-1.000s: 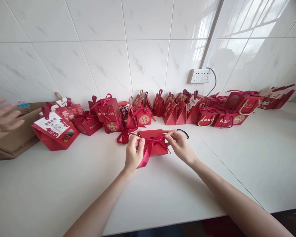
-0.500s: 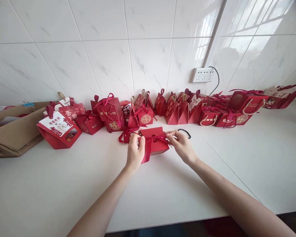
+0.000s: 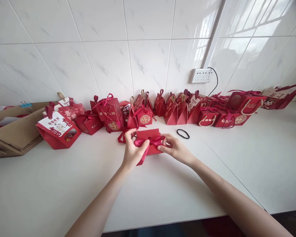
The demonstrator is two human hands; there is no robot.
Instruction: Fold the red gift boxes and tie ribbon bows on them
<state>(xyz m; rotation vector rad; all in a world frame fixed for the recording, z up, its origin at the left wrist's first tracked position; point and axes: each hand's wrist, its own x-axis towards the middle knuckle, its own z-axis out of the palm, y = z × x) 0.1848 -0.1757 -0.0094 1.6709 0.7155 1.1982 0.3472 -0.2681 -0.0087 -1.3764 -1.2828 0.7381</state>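
Both forearms slant inward over the counter [image 3: 199, 197] and meet at the box [image 3: 154, 150], a small red one sitting on the near side of the row of gift boxes [image 3: 170, 112]. The left hand [image 3: 133, 149] wraps the box's left end, fingers reaching behind, thumb stretched across the front and pressing the ribbon [image 3: 156, 141] near its knot; that grip is closed on the box. The right hand [image 3: 175, 148] comes in low, wrist nearly straight, fingers curled at the right end beside the bow's loop, thumb pointing in at the front. Whether its grip pinches ribbon or merely steadies the box, I can't tell from here. Just beyond that hand lies a black band [image 3: 183, 133].
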